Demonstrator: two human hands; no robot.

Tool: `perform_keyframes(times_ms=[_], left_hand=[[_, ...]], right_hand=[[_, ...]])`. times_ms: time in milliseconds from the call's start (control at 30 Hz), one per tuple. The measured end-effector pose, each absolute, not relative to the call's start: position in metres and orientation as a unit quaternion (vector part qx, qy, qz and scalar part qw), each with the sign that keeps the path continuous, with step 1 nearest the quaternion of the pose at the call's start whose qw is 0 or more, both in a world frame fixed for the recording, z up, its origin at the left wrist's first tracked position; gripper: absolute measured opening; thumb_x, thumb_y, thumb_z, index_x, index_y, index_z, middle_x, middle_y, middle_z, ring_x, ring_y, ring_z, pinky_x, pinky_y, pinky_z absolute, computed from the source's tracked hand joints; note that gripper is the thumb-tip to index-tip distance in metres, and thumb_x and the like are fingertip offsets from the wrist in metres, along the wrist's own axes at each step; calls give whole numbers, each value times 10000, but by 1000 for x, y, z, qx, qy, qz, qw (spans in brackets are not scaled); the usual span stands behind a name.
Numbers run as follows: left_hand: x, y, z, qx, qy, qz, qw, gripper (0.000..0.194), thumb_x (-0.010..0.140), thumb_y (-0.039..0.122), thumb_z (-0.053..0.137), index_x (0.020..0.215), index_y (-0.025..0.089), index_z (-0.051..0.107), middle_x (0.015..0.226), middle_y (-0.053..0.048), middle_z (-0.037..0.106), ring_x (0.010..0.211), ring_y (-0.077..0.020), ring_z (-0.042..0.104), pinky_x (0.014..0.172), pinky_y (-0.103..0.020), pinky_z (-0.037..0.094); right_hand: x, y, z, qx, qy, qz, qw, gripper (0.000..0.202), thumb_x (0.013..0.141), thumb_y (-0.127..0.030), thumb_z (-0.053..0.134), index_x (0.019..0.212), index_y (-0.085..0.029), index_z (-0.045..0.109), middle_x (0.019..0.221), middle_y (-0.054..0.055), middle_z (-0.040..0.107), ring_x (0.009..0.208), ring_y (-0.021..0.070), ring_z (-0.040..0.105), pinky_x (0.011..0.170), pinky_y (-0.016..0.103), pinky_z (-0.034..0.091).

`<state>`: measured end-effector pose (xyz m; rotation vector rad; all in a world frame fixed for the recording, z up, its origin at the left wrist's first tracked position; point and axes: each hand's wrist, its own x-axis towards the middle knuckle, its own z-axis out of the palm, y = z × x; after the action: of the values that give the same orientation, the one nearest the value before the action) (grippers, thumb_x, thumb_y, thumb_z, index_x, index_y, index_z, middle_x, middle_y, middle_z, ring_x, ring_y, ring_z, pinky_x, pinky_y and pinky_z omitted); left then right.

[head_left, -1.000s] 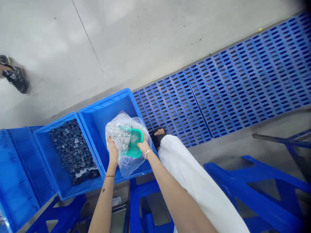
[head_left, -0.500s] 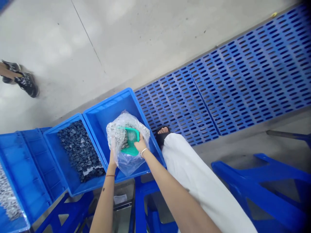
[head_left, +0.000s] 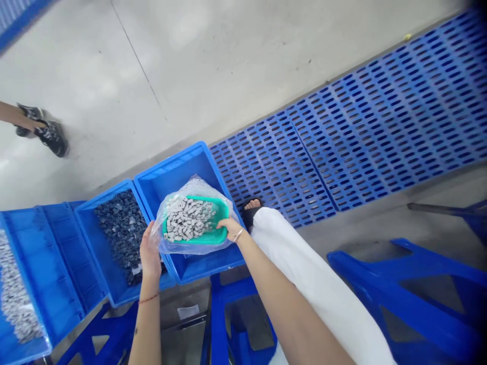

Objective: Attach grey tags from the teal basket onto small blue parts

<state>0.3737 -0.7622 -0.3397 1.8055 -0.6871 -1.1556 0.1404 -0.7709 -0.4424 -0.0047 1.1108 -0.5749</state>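
A green mesh basket [head_left: 218, 236] holds many small light grey pieces [head_left: 190, 218] and sits in the mouth of a clear plastic bag [head_left: 196, 249]. My right hand [head_left: 229, 227] grips the basket's right end, thumb inside the rim. On the other side, my left hand [head_left: 149, 248] holds the edge of the bag, its fingers partly behind the film. Bag and basket are over a blue crate [head_left: 171, 177]; how much of the bag rests on its floor is hidden.
Left of it, another blue crate [head_left: 85, 213] holds dark pieces [head_left: 122, 228]. Farther left is a crate with light pieces [head_left: 17, 299]. Blue slatted pallets [head_left: 342, 132] lie at right, blue stools [head_left: 380, 284] below. Another person's shoes [head_left: 51, 137] stand at far left.
The basket has levelled out and now shows a full spread of grey pieces. My left hand has moved left and up, drawing the bag's edge outward; my right hand has shifted slightly right.
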Motion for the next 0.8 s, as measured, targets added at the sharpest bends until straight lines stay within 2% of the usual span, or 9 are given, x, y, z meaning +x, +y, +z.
perform_keyframes(times_ms=[267,400,500,567,667,733,800], left_hand=[[352,-756,-321,718,-357,-424,422,544,894,472,563,1367,203,570,1459,-100,544,1372,-300,464,1141,-416,379],[347,-750,-293,722,-397,-384,417,518,911,418,574,1393,230,544,1527,-77,465,1447,-281,351,1208,-411,252],[338,-749,-262,696,-447,-378,415,500,880,396,633,1356,251,583,1546,-45,442,1510,-254,193,1243,-405,116],[330,-749,-241,664,-474,-411,406,527,856,412,657,1361,282,578,1552,-22,434,1518,-255,158,1246,-421,97],[316,-742,-213,605,-455,-553,348,570,820,500,651,1363,345,573,1471,-22,536,1444,-314,354,1204,-496,271],[308,-733,-195,558,-459,-629,288,513,775,537,677,1263,380,652,1329,-34,655,1366,-353,467,1149,-539,370],[299,-725,-175,484,-522,-653,258,460,685,519,768,1130,412,722,1248,-30,696,1366,-380,457,1140,-552,387]], right_hand=[[130,-781,-401,25,495,-296,817,346,953,-335,609,1251,-164,573,1240,98,605,1035,231,634,862,437,558],[115,-779,-361,20,503,-331,799,339,955,-335,606,1245,-162,574,1227,95,610,1018,224,639,852,427,561],[94,-761,-310,16,506,-364,782,305,933,-295,625,1202,-154,593,1155,84,643,951,207,657,808,399,569],[79,-737,-267,15,503,-394,769,357,803,-178,671,1154,-151,614,1038,66,691,861,211,678,751,377,572],[57,-686,-198,16,498,-458,736,597,511,-81,584,1101,-156,636,856,42,730,757,248,695,685,369,566],[47,-644,-154,20,497,-513,699,660,441,-100,527,1088,-166,639,804,37,731,738,264,699,669,371,563],[46,-598,-113,32,502,-573,647,666,429,-117,516,1081,-174,639,785,40,729,736,273,700,662,374,562]])
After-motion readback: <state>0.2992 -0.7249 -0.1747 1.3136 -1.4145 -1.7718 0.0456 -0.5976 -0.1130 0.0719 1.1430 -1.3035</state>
